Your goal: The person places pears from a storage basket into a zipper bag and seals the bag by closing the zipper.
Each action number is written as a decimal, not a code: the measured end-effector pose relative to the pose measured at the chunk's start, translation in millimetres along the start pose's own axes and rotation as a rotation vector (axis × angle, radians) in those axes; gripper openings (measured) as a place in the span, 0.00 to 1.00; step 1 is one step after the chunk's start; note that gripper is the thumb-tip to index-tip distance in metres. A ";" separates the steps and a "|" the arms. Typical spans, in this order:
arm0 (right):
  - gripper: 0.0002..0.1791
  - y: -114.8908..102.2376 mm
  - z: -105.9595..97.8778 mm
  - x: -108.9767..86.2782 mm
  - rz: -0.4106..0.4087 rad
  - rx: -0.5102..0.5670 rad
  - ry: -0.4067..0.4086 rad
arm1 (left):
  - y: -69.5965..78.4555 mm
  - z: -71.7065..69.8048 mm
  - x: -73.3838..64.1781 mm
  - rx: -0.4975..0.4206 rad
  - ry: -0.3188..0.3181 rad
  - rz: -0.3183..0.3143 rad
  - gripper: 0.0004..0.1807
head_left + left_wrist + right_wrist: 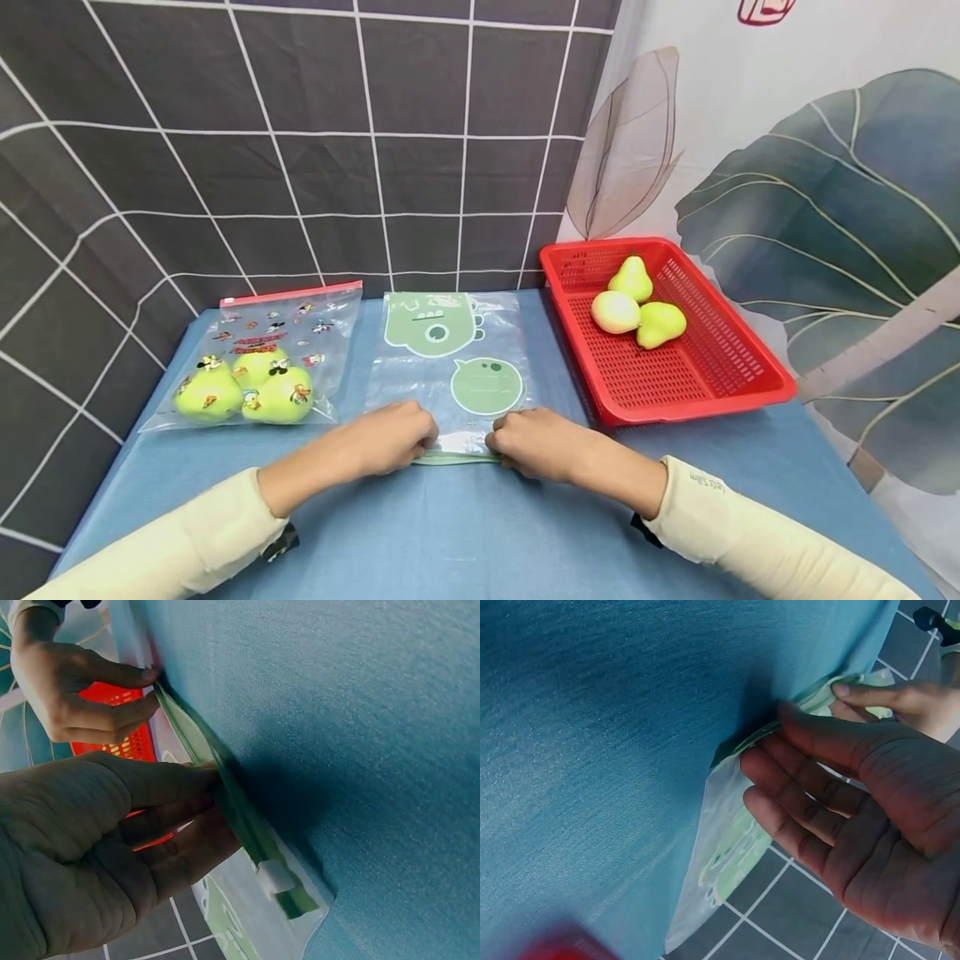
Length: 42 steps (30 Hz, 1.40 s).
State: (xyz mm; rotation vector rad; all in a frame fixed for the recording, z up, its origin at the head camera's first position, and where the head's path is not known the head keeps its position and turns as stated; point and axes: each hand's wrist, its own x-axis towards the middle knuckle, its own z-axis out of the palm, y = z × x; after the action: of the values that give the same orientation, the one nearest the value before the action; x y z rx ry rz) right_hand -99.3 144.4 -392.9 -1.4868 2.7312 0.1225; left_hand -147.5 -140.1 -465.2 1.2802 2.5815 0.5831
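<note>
A clear zip bag (420, 387) with green cartoon prints lies flat in the middle of the blue table, its green zip edge towards me. My left hand (393, 437) pinches that edge between thumb and fingers on the left. On the right, my right hand (540, 446) pinches the same edge, a short gap away. Seen from the left wrist, the green zip strip (236, 802) is raised and bowed between the two hands, and a white slider (274, 877) sits near its end.
To the left lies another clear bag (330, 333) with a red zip, holding three green fruits (277, 396). A red basket (716, 408) stands at the right with two green pears (660, 323) and a paler fruit (615, 312). Dark gridded cloth (315, 167) hangs behind the table.
</note>
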 end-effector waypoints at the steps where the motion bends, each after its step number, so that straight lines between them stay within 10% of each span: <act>1: 0.10 -0.1 0.4 -0.3 -0.002 0.002 0.007 | 0.9 0.2 -0.2 0.010 0.015 0.020 0.21; 11: 0.12 1.1 -3.5 -1.4 0.029 0.055 0.023 | -4.3 10.6 2.1 0.116 0.044 0.056 0.18; 24: 0.17 17.7 -5.3 -3.5 0.053 0.313 0.028 | 63.7 -44.5 -6.1 0.198 0.036 0.053 0.13; 35: 0.10 12.9 -22.1 -2.6 0.116 0.017 0.105 | 71.2 -52.4 4.8 0.185 0.035 0.024 0.13; 42: 0.08 24.9 -56.6 -4.7 0.131 -0.128 0.253 | 85.6 -86.8 15.5 0.057 0.076 -0.046 0.08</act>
State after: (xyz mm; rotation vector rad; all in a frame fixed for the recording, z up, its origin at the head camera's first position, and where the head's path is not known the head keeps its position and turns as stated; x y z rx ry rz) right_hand -117.0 157.2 -334.9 -1.4415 3.0776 0.1215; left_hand -125.6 -103.3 -350.0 1.2350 2.7003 0.5640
